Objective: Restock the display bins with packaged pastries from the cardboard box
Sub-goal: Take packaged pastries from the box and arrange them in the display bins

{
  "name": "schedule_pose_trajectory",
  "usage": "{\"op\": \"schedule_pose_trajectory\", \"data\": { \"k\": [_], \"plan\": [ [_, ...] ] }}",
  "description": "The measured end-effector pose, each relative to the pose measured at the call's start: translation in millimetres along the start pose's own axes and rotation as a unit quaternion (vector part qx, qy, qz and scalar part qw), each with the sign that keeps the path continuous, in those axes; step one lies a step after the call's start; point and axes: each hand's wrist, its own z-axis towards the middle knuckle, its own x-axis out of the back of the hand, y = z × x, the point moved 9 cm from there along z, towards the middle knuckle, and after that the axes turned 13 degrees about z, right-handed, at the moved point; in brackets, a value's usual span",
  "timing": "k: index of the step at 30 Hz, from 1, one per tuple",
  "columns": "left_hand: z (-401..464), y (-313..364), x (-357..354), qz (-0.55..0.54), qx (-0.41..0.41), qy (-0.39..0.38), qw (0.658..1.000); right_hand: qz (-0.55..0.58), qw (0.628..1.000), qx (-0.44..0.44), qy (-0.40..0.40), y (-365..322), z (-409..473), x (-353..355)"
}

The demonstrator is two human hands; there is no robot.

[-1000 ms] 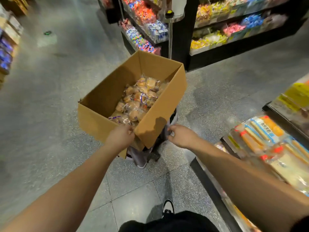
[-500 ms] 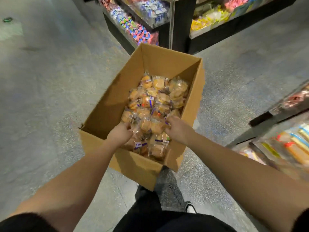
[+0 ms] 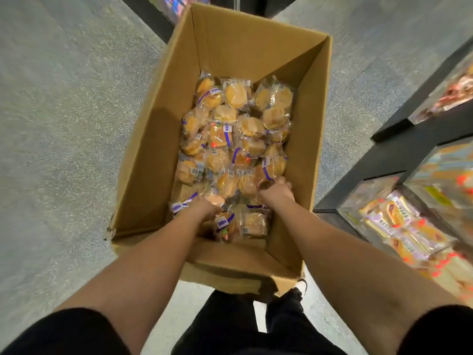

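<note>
Both my hands are down inside the cardboard box (image 3: 230, 47): left hand (image 3: 202, 207) and right hand (image 3: 277, 192) buried among the packaged pastries (image 3: 238, 129), fingers hidden, grip unclear. Nothing lifted yet; the display bins (image 3: 399, 216) right of the box await, so restocking looks barely begun.

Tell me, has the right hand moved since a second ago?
Yes. The right hand went from outside the cardboard box, past its near right corner, over the wall and down among the packaged pastries.

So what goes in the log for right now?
left hand: in pastries | right hand: in pastries | cardboard box: part full | grips: unclear
</note>
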Motion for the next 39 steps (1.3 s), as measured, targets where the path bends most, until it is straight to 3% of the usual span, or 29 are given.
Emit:
{"op": "schedule_pose_trajectory", "data": {
  "k": [2, 4, 10, 13, 20, 23, 28, 35, 39],
  "plan": [
    [7, -9, -21, -0.135, 0.067, -0.060, 0.987, 0.050, 0.998, -0.015, 0.025, -1, 15, -1],
    [14, -17, -40, -0.182, 0.103, -0.095, 0.973, 0.119, 0.991, -0.033, 0.042, -3, 28, -3],
    [25, -10, -60, -0.153, 0.115, -0.160, 0.968, 0.373, 0.913, -0.142, 0.084, 13, 58, -24],
    [27, -2, -65, -0.149, 0.115, -0.150, 0.971, 0.446, 0.873, -0.169, 0.106, 27, 64, -36],
    [51, -4, -86, -0.178, 0.161, -0.135, 0.961, 0.586, 0.790, -0.125, 0.129, 38, 76, -52],
    [58, -2, -92, -0.219, 0.172, -0.117, 0.953, 0.611, 0.773, -0.121, 0.121, 41, 80, -66],
    [70, -1, -101, -0.283, 0.183, -0.112, 0.935, 0.597, 0.789, -0.110, 0.093, 38, 91, -74],
    [53, 7, -78, -0.239, 0.145, -0.109, 0.954, 0.550, 0.822, -0.080, 0.124, 30, 70, -43],
    [24, 7, -58, -0.233, 0.097, -0.112, 0.961, 0.506, 0.857, -0.073, 0.067, 16, 43, -23]
  ]
}}
